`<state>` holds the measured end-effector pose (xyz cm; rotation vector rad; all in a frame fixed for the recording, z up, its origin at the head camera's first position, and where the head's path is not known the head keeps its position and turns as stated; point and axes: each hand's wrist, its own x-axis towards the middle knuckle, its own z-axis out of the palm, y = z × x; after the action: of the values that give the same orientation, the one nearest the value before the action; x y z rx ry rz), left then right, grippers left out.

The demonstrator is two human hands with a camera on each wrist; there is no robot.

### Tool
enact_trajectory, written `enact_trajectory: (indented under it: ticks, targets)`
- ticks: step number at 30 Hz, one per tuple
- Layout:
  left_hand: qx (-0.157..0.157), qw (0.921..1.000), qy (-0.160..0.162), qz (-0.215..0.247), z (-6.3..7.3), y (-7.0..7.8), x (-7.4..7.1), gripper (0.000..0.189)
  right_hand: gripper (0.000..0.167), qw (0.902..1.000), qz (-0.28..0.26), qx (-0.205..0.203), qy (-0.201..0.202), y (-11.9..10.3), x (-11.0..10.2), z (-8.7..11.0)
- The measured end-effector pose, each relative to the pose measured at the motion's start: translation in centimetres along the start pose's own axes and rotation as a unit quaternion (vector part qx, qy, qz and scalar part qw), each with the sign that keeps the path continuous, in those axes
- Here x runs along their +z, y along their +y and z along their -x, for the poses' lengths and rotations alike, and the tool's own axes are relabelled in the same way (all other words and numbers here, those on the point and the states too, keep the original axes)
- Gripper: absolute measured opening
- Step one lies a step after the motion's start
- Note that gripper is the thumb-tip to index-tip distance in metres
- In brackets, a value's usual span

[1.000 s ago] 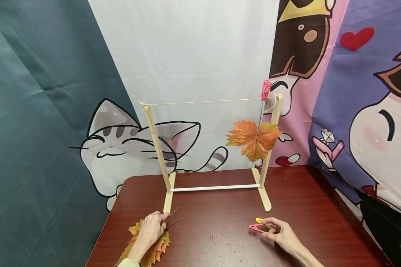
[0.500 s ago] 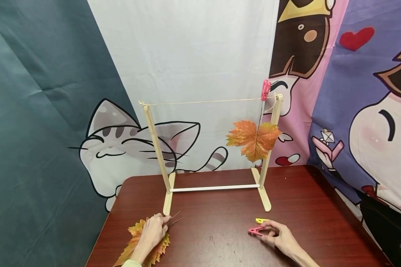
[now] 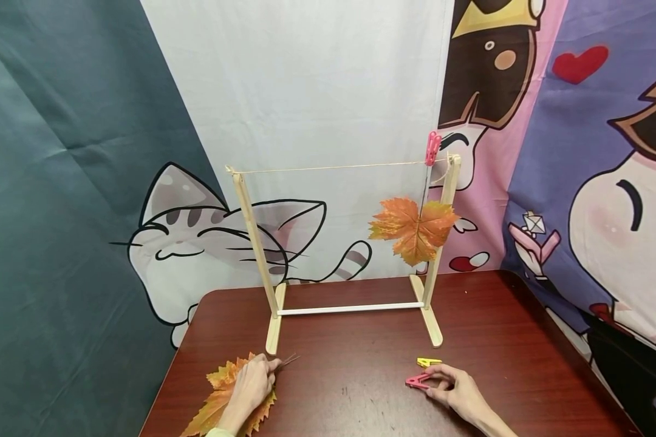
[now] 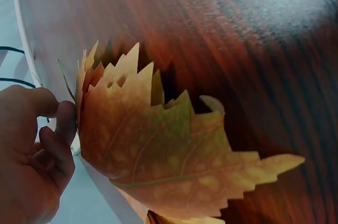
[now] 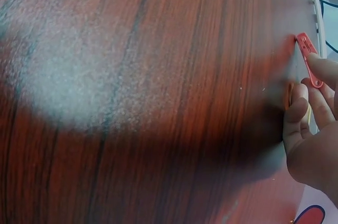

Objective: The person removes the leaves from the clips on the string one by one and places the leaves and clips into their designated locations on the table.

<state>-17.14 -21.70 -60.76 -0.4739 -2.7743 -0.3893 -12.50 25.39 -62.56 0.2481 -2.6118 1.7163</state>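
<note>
At the table's front left, my left hand pinches the thin stems of several artificial maple leaves, orange and yellow. The stems poke out past the fingertips, and the hand covers part of the leaves. In the left wrist view the leaves overlap in a layered stack with jagged edges. My right hand holds a pink clothespin between thumb and fingers, low over the table at front right. That clothespin also shows in the right wrist view. Just beyond it lies a yellow clothespin.
A wooden stand with a white bottom rod stands on the brown table. A string runs between its post tops. At its right end, another pink clothespin holds a hanging orange leaf. Printed cloth hangs behind.
My left hand has shifted slightly toward me, and the stems, spread apart before, now lie close together. The pink clothespin has moved slightly away from the yellow one, with my right hand still holding it.
</note>
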Motion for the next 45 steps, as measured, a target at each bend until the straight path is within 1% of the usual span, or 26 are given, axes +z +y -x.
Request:
enact_trajectory:
  ticks: [6,11,13,19,26,31,33,35,38,40,42,45]
  targets:
    - [0.001,1.0,0.001,0.005,0.3,-0.1,0.5,0.029,0.035,0.9992,0.036,-0.01,0.009,0.2,0.2,0.0]
    - [-0.005,0.9999,-0.008,0.005,0.4,-0.2,0.8,0.027,0.035,0.9968,0.066,-0.042,0.016,0.3,0.2,0.0]
    - [-0.006,0.9999,-0.008,0.006,0.5,-0.2,0.9,0.027,0.035,0.9961,0.07,-0.052,0.017,0.4,0.2,0.0]
    - [-0.008,0.9999,-0.001,0.01,0.7,-0.2,1.1,0.031,0.036,0.9942,0.088,-0.061,0.017,0.7,0.3,0.0]
    - [-0.009,0.9999,-0.005,0.006,0.9,0.0,1.1,0.031,0.037,0.9896,0.097,-0.1,0.033,0.9,0.5,0.1]
    - [-0.005,0.9999,0.01,0.003,0.9,0.1,1.1,0.03,0.038,0.9855,0.098,-0.133,0.041,1.1,0.6,0.1]
    - [-0.003,0.9998,0.019,0.003,0.8,0.1,1.0,0.029,0.038,0.9848,0.098,-0.137,0.043,1.0,0.6,0.2]
    - [-0.004,0.9996,0.027,0.006,0.7,0.3,0.9,0.028,0.037,0.9853,0.101,-0.131,0.043,0.7,0.6,0.2]
    - [-0.006,0.999,0.043,0.014,0.4,0.7,0.6,0.026,0.036,0.9856,0.108,-0.121,0.047,0.0,0.4,0.3]
    - [-0.005,0.9981,0.056,0.024,-0.1,1.3,0.3,0.023,0.035,0.9842,0.114,-0.124,0.054,-0.8,0.1,0.3]
    - [-0.002,0.9968,0.07,0.039,-0.8,2.1,-0.2,0.021,0.032,0.9808,0.114,-0.145,0.064,-1.8,-0.3,0.0]
    - [0.009,0.9926,0.089,0.082,-2.2,3.8,-1.2,0.015,0.029,0.9727,0.113,-0.186,0.08,-3.7,-1.3,-0.9]
